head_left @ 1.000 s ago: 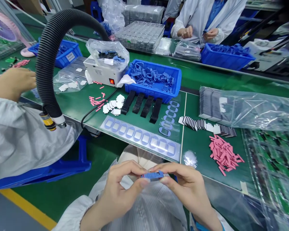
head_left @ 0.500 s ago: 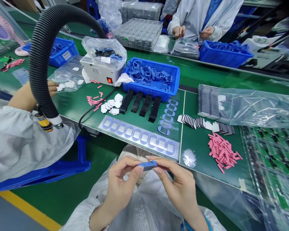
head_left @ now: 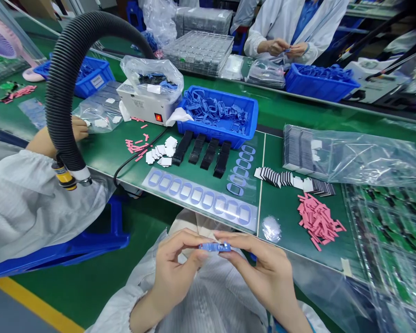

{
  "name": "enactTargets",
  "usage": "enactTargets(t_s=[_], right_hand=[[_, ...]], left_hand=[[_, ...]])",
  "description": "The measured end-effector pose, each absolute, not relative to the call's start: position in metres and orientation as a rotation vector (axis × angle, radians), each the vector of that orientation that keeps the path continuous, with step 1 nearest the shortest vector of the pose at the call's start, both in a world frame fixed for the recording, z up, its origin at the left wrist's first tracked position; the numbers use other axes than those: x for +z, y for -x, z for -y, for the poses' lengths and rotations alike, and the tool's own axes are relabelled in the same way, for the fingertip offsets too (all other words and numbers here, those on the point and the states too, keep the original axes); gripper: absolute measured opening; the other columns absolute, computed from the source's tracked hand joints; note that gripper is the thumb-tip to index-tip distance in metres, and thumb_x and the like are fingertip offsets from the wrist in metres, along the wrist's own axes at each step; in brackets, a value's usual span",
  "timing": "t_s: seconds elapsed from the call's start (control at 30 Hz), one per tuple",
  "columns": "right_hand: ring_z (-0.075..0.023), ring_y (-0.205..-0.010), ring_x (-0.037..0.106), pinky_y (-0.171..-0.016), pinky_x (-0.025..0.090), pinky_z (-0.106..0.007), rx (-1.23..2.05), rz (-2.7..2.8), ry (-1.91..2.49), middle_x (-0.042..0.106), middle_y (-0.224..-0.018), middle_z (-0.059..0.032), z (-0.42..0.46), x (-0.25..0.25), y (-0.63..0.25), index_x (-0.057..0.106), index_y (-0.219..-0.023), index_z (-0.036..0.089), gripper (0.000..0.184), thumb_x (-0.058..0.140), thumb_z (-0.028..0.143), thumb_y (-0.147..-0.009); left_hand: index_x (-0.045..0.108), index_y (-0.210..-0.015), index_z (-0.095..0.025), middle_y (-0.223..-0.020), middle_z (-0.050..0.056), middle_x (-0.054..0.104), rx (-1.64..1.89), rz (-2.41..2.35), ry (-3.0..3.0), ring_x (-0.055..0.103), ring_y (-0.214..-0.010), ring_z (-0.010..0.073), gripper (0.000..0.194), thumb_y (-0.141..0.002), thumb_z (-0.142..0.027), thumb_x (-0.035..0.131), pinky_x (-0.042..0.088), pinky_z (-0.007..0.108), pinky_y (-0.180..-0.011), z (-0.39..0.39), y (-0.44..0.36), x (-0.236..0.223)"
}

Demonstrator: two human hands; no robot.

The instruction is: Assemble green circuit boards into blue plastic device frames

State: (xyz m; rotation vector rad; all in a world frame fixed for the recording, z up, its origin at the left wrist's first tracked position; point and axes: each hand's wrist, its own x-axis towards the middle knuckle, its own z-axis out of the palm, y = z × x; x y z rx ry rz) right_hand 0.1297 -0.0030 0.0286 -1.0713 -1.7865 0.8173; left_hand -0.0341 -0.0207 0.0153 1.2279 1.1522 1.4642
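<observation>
Blue part: slim, blocky (seen edge-on)
Left hand, right hand: fingers clamped on its ends
Surface: smooth, green

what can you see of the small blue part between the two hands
The small blue part is slim, looks like plastic and is seen nearly edge-on, roughly level. A dark opening shows towards its right end, a touch of red at its left. The left hand pinches one end and the right hand the other, clear of the worktable.
</observation>
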Motion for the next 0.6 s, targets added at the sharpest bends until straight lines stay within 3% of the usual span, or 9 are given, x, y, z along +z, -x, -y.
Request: enactTargets(t_s=[0.17, 0.23, 0.33, 0.4, 0.53, 0.6], right_hand=[[-0.0208, -0.093, 0.073, -0.079, 0.062, -0.031, 0.769, 1.896, 0.891, 0.077, -0.097, -0.0042, -0.004, 0.027, -0.143, 0.069, -0.103, 0.023, 0.030, 0.059, 0.003, -0.083], [-0.0223, -0.096, 0.072, -0.082, 0.062, -0.034, 0.678, 1.932, 0.794, 0.076, -0.100, -0.0059, -0.005, 0.023, -0.144, 0.068, -0.109, 0.022, 0.037, 0.058, 0.000, -0.082], [-0.0225, -0.091, 0.073, -0.077, 0.063, -0.031, 0.700, 1.820, 0.881, 0.076, -0.100, -0.0061, -0.003, 0.018, -0.142, 0.064, -0.119, 0.024, 0.045, 0.071, 0.009, -0.076], [-0.0206, -0.079, 0.075, -0.069, 0.063, -0.025, 0.855, 1.640, 1.014, 0.077, -0.093, -0.0038, 0.001, 0.017, -0.139, 0.066, -0.115, 0.026, 0.049, 0.081, 0.019, -0.068], [-0.0147, -0.059, 0.073, -0.055, 0.059, -0.016, 1.219, 1.216, 1.186, 0.077, -0.073, -0.0016, 0.008, 0.018, -0.137, 0.073, -0.089, 0.022, 0.018, 0.077, 0.024, -0.072], [-0.0143, -0.056, 0.072, -0.053, 0.057, -0.016, 1.362, 1.045, 1.227, 0.076, -0.068, -0.0035, 0.010, 0.019, -0.140, 0.073, -0.087, 0.019, 0.019, 0.078, 0.028, -0.071]], left_hand=[[0.079, -0.084, -0.024, -0.093, 0.010, 0.080, 1.235, -1.035, -1.143, 0.075, -0.085, 0.0259, 0.010, -0.076, -0.027, 0.074, 0.063, 0.035, -0.073, 0.016, 0.046, 0.018], [0.080, -0.082, -0.027, -0.095, 0.009, 0.079, 1.144, -1.025, -1.082, 0.075, -0.086, 0.0272, 0.009, -0.076, -0.024, 0.074, 0.064, 0.034, -0.070, 0.014, 0.048, 0.020], [0.079, -0.087, -0.029, -0.088, 0.004, 0.080, 1.171, -1.079, -1.073, 0.077, -0.078, 0.0240, 0.021, -0.071, -0.015, 0.077, 0.065, 0.028, -0.066, 0.012, 0.045, 0.022], [0.077, -0.096, -0.029, -0.089, 0.002, 0.080, 1.269, -1.149, -1.187, 0.077, -0.076, 0.0223, 0.035, -0.066, -0.011, 0.080, 0.064, 0.026, -0.071, 0.013, 0.039, 0.021], [0.066, -0.119, -0.029, -0.096, 0.002, 0.080, 1.486, -1.196, -1.612, 0.077, -0.079, 0.0210, 0.061, -0.063, -0.011, 0.083, 0.063, 0.024, -0.076, 0.015, 0.027, 0.015], [0.059, -0.127, -0.031, -0.099, 0.002, 0.079, 1.472, -1.183, -1.715, 0.076, -0.082, 0.0203, 0.069, -0.065, -0.011, 0.082, 0.061, 0.023, -0.079, 0.018, 0.020, 0.011]])
